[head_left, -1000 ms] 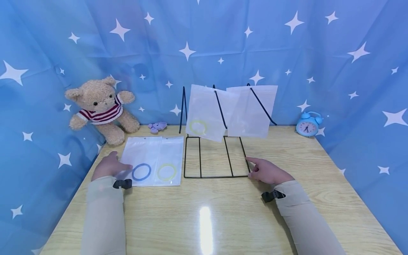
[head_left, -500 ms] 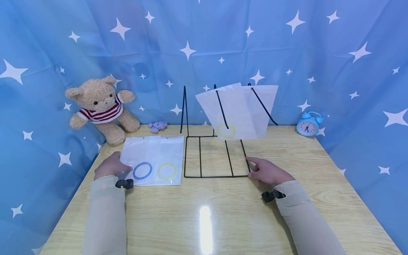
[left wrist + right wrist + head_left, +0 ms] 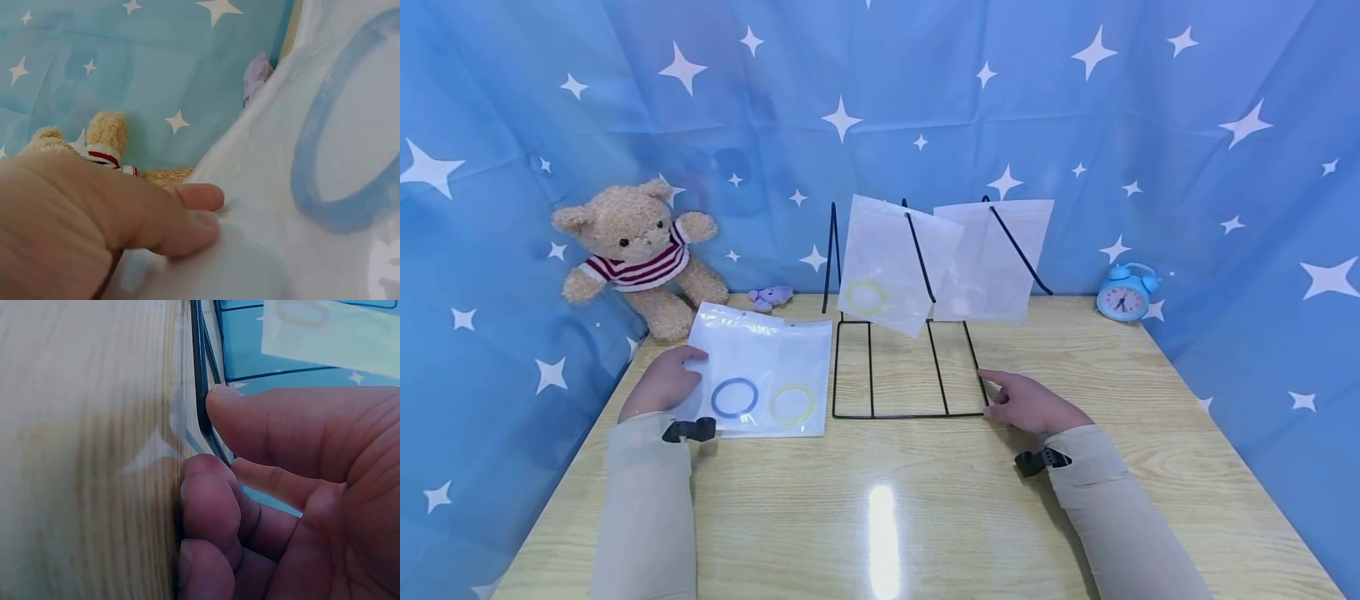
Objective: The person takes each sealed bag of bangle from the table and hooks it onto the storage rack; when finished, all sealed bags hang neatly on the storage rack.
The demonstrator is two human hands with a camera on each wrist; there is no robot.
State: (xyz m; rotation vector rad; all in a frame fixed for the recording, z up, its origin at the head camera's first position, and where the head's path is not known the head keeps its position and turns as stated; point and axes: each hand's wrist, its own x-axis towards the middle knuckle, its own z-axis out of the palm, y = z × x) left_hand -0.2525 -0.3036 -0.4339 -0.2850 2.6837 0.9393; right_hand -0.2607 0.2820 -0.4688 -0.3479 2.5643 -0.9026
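Note:
At the left of the table, my left hand (image 3: 662,383) pinches the left edge of a white zip bag (image 3: 737,337) with a blue ring on its face. In the left wrist view thumb and finger meet on the bag's edge (image 3: 262,187), which is raised off the table. A second zip bag (image 3: 805,350) with a yellow ring lies partly under it. My right hand (image 3: 1033,402) holds the front right corner of a black wire display rack (image 3: 910,416), thumb on the wire (image 3: 201,375). From the rack's middle hook hangs a tilted yellow-ring bag (image 3: 880,258); another bag (image 3: 1000,258) hangs on the right hook.
The rack's left hook (image 3: 829,258) carries no bag. A teddy bear (image 3: 640,250) sits at the back left, close to the raised bag. Behind the bags lies a small purple toy (image 3: 771,297). A blue alarm clock (image 3: 1126,293) stands at the back right, before a starry curtain (image 3: 1225,208).
My left hand has taken the blue-ring bag's edge and lifted it, shifting the bag slightly toward the back. The middle hanging bag swung right, then back left. My right hand stayed still.

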